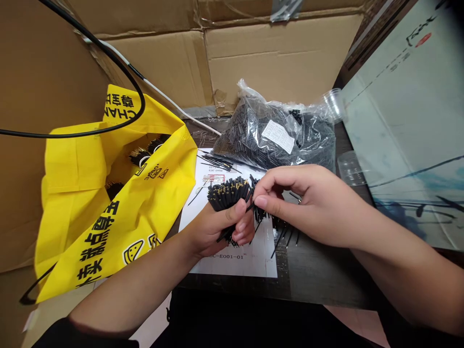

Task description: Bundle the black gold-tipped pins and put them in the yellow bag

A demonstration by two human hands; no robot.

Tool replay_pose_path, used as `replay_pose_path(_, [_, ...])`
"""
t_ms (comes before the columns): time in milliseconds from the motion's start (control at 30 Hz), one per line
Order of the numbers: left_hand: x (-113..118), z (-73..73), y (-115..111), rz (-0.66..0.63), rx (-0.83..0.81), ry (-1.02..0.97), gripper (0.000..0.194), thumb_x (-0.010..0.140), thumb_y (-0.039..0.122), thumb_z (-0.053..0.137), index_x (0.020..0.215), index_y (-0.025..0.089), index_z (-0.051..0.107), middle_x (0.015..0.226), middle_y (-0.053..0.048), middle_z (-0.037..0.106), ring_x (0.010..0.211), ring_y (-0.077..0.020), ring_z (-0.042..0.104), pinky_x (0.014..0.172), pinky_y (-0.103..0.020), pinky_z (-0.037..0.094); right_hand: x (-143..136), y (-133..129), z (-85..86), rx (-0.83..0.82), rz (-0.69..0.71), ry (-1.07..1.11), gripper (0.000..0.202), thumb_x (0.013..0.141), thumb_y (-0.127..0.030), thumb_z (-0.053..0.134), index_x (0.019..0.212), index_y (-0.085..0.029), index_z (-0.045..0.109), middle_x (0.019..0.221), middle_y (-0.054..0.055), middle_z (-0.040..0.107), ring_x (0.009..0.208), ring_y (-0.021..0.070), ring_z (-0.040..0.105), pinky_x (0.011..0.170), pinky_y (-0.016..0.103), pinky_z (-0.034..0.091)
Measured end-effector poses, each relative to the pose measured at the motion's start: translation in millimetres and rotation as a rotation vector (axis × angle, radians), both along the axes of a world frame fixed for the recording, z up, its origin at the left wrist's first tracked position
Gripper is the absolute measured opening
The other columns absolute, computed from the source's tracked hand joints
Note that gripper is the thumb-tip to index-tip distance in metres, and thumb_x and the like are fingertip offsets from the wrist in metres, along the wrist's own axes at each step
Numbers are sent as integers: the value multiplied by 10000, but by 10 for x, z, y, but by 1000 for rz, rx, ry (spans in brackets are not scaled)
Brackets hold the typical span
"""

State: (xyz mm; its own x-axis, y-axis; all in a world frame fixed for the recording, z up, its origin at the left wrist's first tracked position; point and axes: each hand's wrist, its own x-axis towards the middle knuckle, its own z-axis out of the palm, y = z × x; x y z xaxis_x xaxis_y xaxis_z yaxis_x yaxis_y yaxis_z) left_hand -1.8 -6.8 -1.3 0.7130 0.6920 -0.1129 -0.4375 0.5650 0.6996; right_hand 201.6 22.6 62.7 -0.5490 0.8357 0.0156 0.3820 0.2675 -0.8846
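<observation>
Bundle gripped in left hand, the nearer one, long axis roughly 12-to-6, gold-tipped ends up. Right hand at 3 o'clock, fingertips just beside bundle, pinched narrow, apparently on one strand. Bundle's middle hidden by left hand; strand's pinched end covered, pile under right hand partly blocked.

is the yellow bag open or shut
Open: the yellow bag gapes, and dark bundles with pale bands show inside. The held bundle, in the left hand, is outside it.
</observation>
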Motion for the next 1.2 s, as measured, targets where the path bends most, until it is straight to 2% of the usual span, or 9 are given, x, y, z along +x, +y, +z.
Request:
replay_pose_path(267, [13, -35, -2, -2, -125, -48, 527, 889, 623, 666, 724, 137, 547, 600, 45, 426, 514, -39, 403, 541, -160, 427, 60, 83, -36, -29, -17, -55, 143, 945, -297, 660, 854, -219, 738, 763, -18, 715, 674, 125, 596, 608, 268, 462])
replay_pose_path(567, [33, -10, 1, 65, -271, -53, 507, 834, 618, 734, 885, 123, 635, 629, 51, 490, 493, -36, 418, 505, -168, 438, 57, 94, -40, 42, -76, -130, 151, 938, -306, 656, 834, -235, 739, 740, -30, 710, 663, 130, 608, 603, 275, 449])
replay_pose_path(833, [41, 18, 21, 68, -297, -26, 467, 856, 567, 753, 874, 115, 637, 624, 43, 513, 498, -40, 446, 510, -174, 450, 94, 113, -71, -71, -53, -98, 146, 934, -345, 670, 864, -230, 726, 762, -15, 713, 704, 154, 612, 618, 290, 451])
replay_pose_path(933, [34, 32, 19, 67, -279, -6, 378, 889, 478, 753, 878, 119, 636, 632, 41, 510, 508, -42, 451, 516, -176, 444, 83, 127, -82, -85, -48, -86, 126, 929, -333, 682, 867, -231, 722, 774, -16, 718, 716, 157, 623, 625, 291, 456])
replay_pose_path(1067, [24, 29, 11, 49, -243, 42, 289, 933, 377, 706, 820, 126, 616, 629, 33, 501, 510, -49, 454, 524, -187, 436, 42, 116, -77, -18, -36, -111, 131, 942, -285, 669, 843, -226, 730, 758, -26, 713, 681, 133, 616, 627, 281, 461])
replay_pose_path(1200, [13, -2, 12, 23, -203, 91, 378, 960, 374, 653, 690, 127, 559, 592, 24, 469, 513, -55, 465, 538, -187, 425, 7, 69, -78, 179, -60, -113, 115, 933, -214, 693, 834, -222, 751, 770, -32, 703, 690, 107, 611, 641, 258, 460])
